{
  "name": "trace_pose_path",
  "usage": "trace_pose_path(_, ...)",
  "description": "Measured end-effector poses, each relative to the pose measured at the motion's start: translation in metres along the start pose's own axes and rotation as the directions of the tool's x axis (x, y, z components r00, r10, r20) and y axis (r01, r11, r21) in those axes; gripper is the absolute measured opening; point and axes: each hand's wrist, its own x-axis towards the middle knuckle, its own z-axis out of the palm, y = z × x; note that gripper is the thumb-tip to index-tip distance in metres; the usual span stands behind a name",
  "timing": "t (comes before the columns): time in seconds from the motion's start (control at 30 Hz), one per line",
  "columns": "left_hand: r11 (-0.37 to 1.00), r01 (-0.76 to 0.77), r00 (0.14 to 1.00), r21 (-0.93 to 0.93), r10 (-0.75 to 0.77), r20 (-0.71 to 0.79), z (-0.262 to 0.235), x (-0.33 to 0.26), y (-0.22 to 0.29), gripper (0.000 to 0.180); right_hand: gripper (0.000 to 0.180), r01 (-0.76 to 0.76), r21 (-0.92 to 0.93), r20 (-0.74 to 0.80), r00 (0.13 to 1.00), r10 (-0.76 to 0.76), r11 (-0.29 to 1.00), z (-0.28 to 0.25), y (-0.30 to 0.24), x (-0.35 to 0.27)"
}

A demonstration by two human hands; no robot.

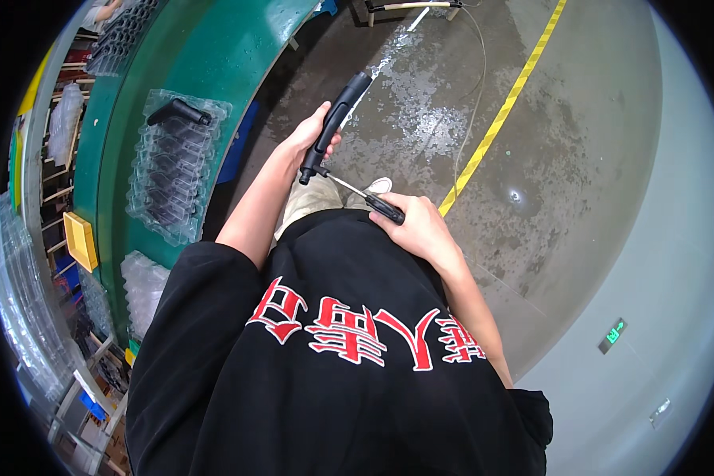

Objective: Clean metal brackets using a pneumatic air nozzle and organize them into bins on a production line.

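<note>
My left hand (308, 128) is closed around a black tubular part (343, 109), held at a tilt in front of my body with its far end pointing up and right. My right hand (422, 228) grips the black handle of a thin metal-shafted hand tool (357, 190), which looks like a screwdriver. The shaft's far end meets a small dark piece at the lower end of the tubular part; the exact contact is too small to make out.
A green curved bench (194, 63) runs along my left. On it lies a clear plastic tray (170, 186) with a black angled part (181, 111) on top. Wet floor, a yellow-striped line (500, 119) and a thin hose (481, 71) are to the right.
</note>
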Motion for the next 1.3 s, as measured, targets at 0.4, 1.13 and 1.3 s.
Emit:
trace_pose_path(0.4, 0.873, -0.434, 0.900, 0.223, 0.430, 0.071, 0.014, -0.023, 0.004, 0.021, 0.023, -0.048, 0.143, -0.282, 0.956, 0.087, 0.989, -0.012, 0.028, 0.008)
trace_pose_path(1.13, 0.740, -0.432, 0.874, 0.515, 0.484, 0.038, 0.011, -0.027, 0.011, 0.016, 0.023, -0.060, 0.330, -0.317, 0.933, 0.171, 0.942, -0.049, 0.041, -0.018)
trace_pose_path(1.3, 0.747, -0.411, 0.889, 0.522, 0.456, 0.048, 0.001, -0.029, 0.000, 0.016, 0.026, -0.116, 0.315, -0.241, 0.950, 0.198, 0.942, -0.053, 0.038, -0.017)
